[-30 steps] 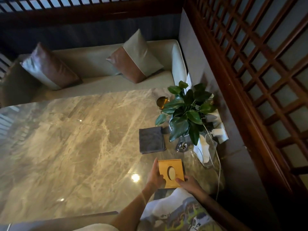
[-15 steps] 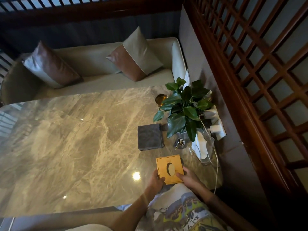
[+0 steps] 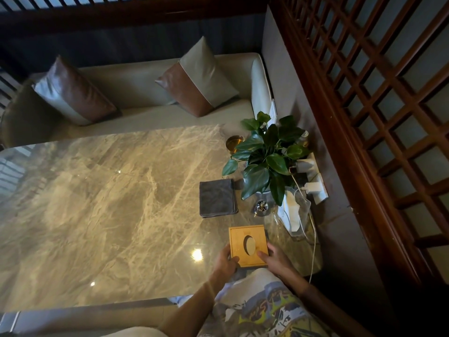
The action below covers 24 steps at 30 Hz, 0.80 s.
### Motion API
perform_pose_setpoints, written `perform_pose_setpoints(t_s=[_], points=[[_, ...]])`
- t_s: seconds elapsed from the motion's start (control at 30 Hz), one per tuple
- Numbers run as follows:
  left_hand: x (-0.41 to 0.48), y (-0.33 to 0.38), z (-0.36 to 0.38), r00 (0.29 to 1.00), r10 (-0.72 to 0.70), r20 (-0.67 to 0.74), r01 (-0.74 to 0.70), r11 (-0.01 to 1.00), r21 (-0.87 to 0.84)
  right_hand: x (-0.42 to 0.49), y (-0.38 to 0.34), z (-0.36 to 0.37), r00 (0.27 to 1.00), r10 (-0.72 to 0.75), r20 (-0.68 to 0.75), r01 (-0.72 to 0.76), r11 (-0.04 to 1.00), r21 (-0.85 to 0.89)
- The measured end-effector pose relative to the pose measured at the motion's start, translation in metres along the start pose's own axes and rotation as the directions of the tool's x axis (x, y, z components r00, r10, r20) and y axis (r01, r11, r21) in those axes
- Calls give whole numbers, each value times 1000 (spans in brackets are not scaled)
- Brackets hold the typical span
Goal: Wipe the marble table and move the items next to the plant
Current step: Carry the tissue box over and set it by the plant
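Note:
A square wooden tissue box [image 3: 248, 244] with an oval slot rests on the marble table [image 3: 109, 210] near its front right corner. My left hand [image 3: 225, 261] grips the box's left front corner and my right hand [image 3: 274, 259] holds its right front edge. A folded grey cloth [image 3: 217, 197] lies flat just beyond the box. The leafy green plant [image 3: 267, 156] stands at the table's right side, behind the cloth.
A small glass holder of toothpicks [image 3: 261, 207], a clear napkin holder [image 3: 294, 215], a white charger with cable [image 3: 313, 187] and an amber glass [image 3: 234, 143] crowd around the plant. A beige sofa with cushions [image 3: 204, 76] lies beyond; a wooden lattice screen [image 3: 376, 93] is on the right.
The view has shifted slightly. Both hands stay on the tissue box, which sits a little closer to the table's front edge relative to the cloth.

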<state>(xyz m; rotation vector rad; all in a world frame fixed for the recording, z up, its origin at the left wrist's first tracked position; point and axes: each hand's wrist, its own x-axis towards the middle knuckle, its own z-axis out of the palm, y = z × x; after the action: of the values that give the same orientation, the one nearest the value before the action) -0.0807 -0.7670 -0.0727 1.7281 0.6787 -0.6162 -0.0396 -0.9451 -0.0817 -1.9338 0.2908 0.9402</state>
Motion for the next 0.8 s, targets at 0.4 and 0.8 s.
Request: perform_pose_setpoints(t_s=[0.4,0.8], points=[[4,7,-1,999,-41,3,41,999,23,-8,-13,-3,1000,0,-17,0,1000,-11],[11,5,6,1000,-15,4,15,998,62,-7,-7,-7,999,30,-33,-29,999,29]])
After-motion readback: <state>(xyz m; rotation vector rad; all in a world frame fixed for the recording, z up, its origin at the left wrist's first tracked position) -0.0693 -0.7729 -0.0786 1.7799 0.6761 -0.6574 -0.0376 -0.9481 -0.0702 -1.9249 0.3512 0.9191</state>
